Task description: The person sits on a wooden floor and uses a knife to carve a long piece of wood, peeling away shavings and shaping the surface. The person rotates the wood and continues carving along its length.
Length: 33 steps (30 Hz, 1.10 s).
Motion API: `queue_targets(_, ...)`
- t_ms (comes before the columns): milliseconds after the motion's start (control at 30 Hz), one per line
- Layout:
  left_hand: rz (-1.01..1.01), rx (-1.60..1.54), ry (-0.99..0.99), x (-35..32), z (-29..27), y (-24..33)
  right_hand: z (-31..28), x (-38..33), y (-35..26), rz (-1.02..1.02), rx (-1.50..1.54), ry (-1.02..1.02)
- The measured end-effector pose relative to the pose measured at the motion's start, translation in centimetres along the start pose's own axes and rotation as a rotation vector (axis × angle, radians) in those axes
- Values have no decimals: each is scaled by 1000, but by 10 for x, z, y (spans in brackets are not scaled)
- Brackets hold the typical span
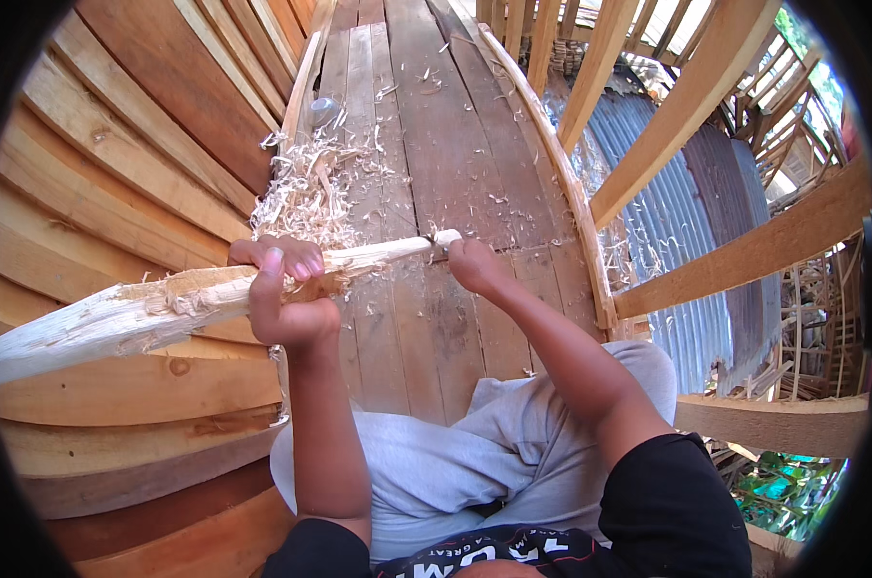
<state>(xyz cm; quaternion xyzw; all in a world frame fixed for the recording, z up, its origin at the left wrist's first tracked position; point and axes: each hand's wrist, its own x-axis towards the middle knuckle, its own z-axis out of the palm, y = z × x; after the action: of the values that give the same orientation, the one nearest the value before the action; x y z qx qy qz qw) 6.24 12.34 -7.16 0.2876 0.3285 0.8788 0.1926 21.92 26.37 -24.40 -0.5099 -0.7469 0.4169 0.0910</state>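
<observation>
A long, roughly carved piece of pale wood [118,318] slants across in front of me. Its broad part lies at the left, and it narrows to a rounded end at the right. My left hand [296,313] is closed around its middle, the fingers over the far side and the thumb raised on the near side. My right hand [474,267] is a fist just beside the narrow end. Next to that fist a small dark strip crosses the wood, perhaps a blade; what the fist holds is mostly hidden.
Curly wood shavings [311,197] are heaped by the plank wall [118,193] and scattered over the board floor [455,144]. A small clear container [324,111] stands beyond the heap. Wooden railing slats [686,106] rise at the right, with corrugated metal sheets [681,222] outside. My legs [436,462] are folded in front.
</observation>
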Motion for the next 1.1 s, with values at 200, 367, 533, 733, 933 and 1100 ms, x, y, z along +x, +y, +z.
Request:
queue_targets(200, 14, -7, -13, 0, -12, 2, -18, -57, -89, -114, -63, -48)
queue_targets(367, 1, -10, -59, -2, -7, 2, -7, -5, -9, -24, 71, -24)
queue_targets(533, 10, -40, -59, 0, -11, 1, -12, -45, -61, -34, -34, -26)
queue_targets(733, 31, -22, -143, -5, -6, 2, -9, -18, -25, -72, -109, -61)
queue_targets(933, 22, 69, -184, -9, -9, 5, -13, -51, -73, -55, -14, -92)
queue_targets(1100, 5, -44, -218, -6, -8, 1, -2, 11, 18, 35, 22, -58)
